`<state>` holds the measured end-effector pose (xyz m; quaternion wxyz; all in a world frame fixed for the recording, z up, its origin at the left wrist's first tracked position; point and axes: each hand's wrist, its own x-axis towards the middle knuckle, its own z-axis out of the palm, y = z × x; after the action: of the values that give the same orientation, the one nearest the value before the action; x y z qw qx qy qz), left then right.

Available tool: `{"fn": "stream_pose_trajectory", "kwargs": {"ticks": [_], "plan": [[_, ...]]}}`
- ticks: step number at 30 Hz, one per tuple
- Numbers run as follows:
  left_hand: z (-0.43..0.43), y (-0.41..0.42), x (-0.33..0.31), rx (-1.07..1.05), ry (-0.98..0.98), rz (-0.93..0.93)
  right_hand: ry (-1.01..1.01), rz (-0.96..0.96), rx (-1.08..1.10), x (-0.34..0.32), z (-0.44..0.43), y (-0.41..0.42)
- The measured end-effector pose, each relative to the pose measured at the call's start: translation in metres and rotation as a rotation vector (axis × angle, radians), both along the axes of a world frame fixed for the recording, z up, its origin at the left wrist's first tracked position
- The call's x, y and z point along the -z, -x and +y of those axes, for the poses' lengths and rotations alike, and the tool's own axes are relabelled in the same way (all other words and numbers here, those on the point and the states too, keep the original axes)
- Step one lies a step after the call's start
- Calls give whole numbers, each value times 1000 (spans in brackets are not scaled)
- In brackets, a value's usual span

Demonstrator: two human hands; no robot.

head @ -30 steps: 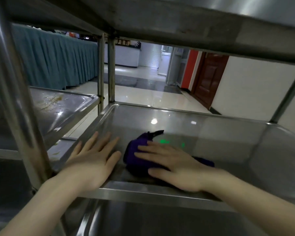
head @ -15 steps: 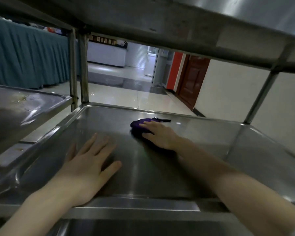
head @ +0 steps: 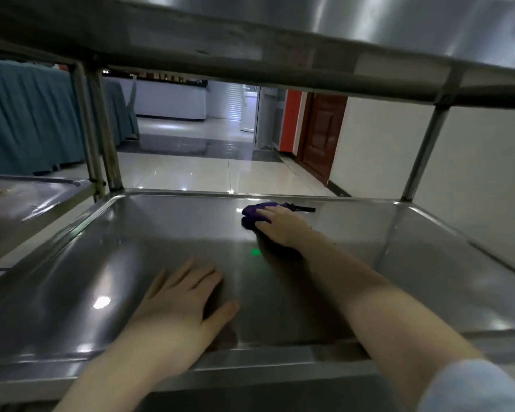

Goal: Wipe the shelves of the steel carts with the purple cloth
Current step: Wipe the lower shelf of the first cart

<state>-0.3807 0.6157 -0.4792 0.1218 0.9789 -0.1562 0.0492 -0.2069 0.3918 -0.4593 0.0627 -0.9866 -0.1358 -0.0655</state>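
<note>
- Right hand (head: pixel 280 226), fingers flat, presses the crumpled purple cloth (head: pixel 252 214) near the far rim of the shiny steel cart shelf (head: pixel 428 263).
- Left hand (head: pixel 179 301) rests spread near the front edge.
- Risks: the bunched cloth may miss the corners, and the leaning weight may shift the cart.

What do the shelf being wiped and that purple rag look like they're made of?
The shelf looks like stainless steel, smooth and glossy: it mirrors bright lights and a green glow. The purple cloth under the right hand seems soft fabric, matte and bunched into folds; its weave is too small to tell.
</note>
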Motion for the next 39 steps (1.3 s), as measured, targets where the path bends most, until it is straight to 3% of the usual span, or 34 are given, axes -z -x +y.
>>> {"fn": "stream_pose_trajectory", "kwargs": {"ticks": [2,8,11,15,18,20,26,29,31,36,39], "plan": [[4,1,0,-12,12,18,43,-1,33,2,-4,-4],[0,1,-2,-16,0,83,-69,4,-351,19,-47,136],[-23,-1,-3,14,21,52,-134,100,-416,17,-74,178],[-71,6,3,150,61,45,-62,90,-200,7,-107,107],[-77,7,6,132,89,26,-15,51,143,2,-129,46],[-74,7,6,131,105,24,17,33,194,3,-130,41],[-78,12,0,100,63,51,-74,32,-327,15,-135,189],[-114,16,-5,62,-20,16,-129,138,-416,6,-151,214],[-144,18,-5,109,-52,62,-159,173,-335,0,-160,183],[-167,18,-3,97,-106,94,-50,47,203,-3,-201,53],[-164,20,-6,92,-100,127,-30,71,288,0,-207,25]]}}
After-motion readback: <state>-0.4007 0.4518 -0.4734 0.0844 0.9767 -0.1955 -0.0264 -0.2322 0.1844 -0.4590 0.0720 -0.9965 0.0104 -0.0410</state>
